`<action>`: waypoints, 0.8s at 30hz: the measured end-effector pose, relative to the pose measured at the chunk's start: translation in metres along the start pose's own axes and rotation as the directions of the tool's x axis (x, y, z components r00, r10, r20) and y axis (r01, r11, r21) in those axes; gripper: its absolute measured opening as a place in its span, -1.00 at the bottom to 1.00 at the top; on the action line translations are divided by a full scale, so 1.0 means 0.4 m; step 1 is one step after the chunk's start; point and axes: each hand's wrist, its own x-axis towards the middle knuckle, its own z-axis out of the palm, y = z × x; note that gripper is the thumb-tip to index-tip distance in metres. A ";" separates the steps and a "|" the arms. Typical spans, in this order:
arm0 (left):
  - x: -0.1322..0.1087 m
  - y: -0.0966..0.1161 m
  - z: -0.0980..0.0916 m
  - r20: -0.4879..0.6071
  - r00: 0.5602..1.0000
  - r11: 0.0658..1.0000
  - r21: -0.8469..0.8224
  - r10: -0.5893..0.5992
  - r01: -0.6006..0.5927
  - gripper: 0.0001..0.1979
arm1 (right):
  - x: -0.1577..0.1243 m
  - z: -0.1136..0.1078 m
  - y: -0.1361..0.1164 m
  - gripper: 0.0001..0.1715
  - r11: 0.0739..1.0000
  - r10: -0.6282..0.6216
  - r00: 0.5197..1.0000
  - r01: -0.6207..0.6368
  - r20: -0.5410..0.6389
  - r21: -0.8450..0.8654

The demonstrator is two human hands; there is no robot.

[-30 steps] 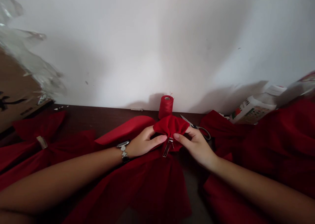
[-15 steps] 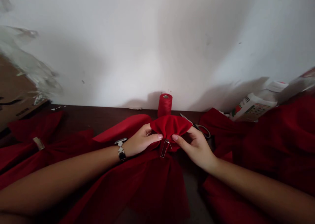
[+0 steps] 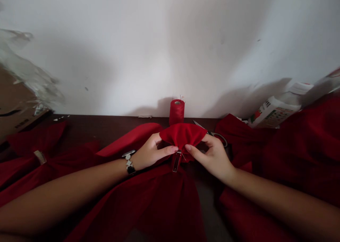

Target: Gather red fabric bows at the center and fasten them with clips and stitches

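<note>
A red fabric bow (image 3: 183, 134) is gathered at its middle between both hands, above a dark wooden table (image 3: 106, 127). My left hand (image 3: 151, 153), with a bracelet at the wrist, pinches the gathered cloth from the left. My right hand (image 3: 214, 157) pinches it from the right. A small metal clip (image 3: 176, 161) hangs from the pinched middle between my fingertips. More red cloth fans out below the clip toward me.
A red thread spool (image 3: 176, 111) stands by the white wall behind the bow. Scissors (image 3: 215, 135) lie right of it. A white printed bottle (image 3: 273, 111) lies at the right on piled red fabric. A finished red bow with a metal band (image 3: 39, 157) lies left. Cardboard and clear plastic (image 3: 23, 75) sit far left.
Both hands stay pinched on the bow. The top fold of red cloth has spread wider and flatter, and the clip hangs a little straighter.
</note>
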 end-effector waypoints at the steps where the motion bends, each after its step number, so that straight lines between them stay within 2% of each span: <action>1: 0.000 -0.001 0.000 -0.005 1.000 1.000 -0.005 0.000 0.000 -0.74 | 0.000 -0.005 -0.001 -0.79 0.999 -0.012 1.000 0.012 -0.008 -0.045; 4: 0.000 -0.004 -0.002 -0.074 0.997 1.000 -0.011 0.002 -0.003 -0.72 | -0.002 -0.018 -0.008 -0.66 0.968 -0.173 0.985 0.168 -0.010 -0.186; 7: 0.002 -0.006 0.003 -0.192 0.979 0.997 -0.010 0.068 -0.072 -0.72 | -0.003 -0.022 -0.014 -0.72 0.894 -0.371 0.926 0.377 0.072 -0.242; 9: 0.001 -0.004 0.008 -0.255 0.958 0.991 0.018 0.133 -0.133 -0.74 | -0.003 -0.020 -0.016 -0.86 0.882 -0.393 0.912 0.410 0.118 -0.232; 11: -0.003 -0.002 0.011 -0.278 0.939 0.979 0.082 0.200 -0.184 -0.79 | -0.004 -0.016 -0.016 -0.94 0.903 -0.349 0.927 0.372 0.136 -0.215; 14: -0.009 0.000 0.005 -0.206 0.914 0.917 0.278 0.349 -0.287 -0.86 | -0.008 -0.013 -0.014 -0.90 0.926 -0.291 0.944 0.319 0.157 -0.202; 17: -0.010 0.000 -0.007 -0.086 0.867 0.790 0.462 0.491 -0.402 -0.82 | -0.015 -0.010 -0.011 -0.86 0.921 -0.289 0.934 0.332 0.210 -0.206; 20: -0.004 0.002 -0.017 0.002 0.839 0.719 0.513 0.544 -0.468 -0.79 | -0.022 -0.005 -0.007 -0.85 0.916 -0.285 0.927 0.338 0.244 -0.216; 24: 0.002 0.007 -0.017 0.071 0.833 0.707 0.492 0.549 -0.508 -0.80 | -0.031 0.003 -0.003 -0.83 0.924 -0.272 0.929 0.325 0.252 -0.201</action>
